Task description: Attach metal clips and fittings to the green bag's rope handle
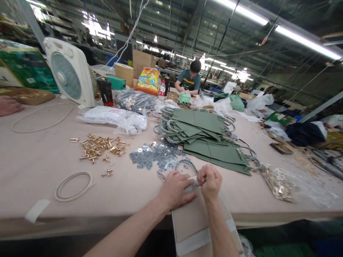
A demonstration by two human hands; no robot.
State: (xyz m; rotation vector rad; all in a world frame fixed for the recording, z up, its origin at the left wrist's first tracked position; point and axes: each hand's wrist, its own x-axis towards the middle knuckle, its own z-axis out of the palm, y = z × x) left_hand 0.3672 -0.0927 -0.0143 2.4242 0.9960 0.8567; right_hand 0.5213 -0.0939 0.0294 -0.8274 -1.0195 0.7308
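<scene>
A beige panel (191, 219) with pale tape across it extends over the table's front edge. My left hand (175, 189) lies on its upper end, fingers spread and pointing right. Beside it my right hand (209, 180) is closed in a fist at the panel's top edge; what it holds, if anything, is hidden. A grey cord handle (187, 161) loops out beyond the hands. Just left of the loop is a small metal buckle (161, 177). Thin metal plates (154, 157) are heaped past my left hand, and gold-coloured fittings (100, 146) are scattered farther left.
Green panels with cord handles (203, 134) are stacked behind the hands. A tape roll (73, 186) lies at the left, a fan (71, 73) stands behind it. A bag of fittings (278, 184) is at the right. A person (189, 79) works across the table; another person's hand (10, 106) shows far left.
</scene>
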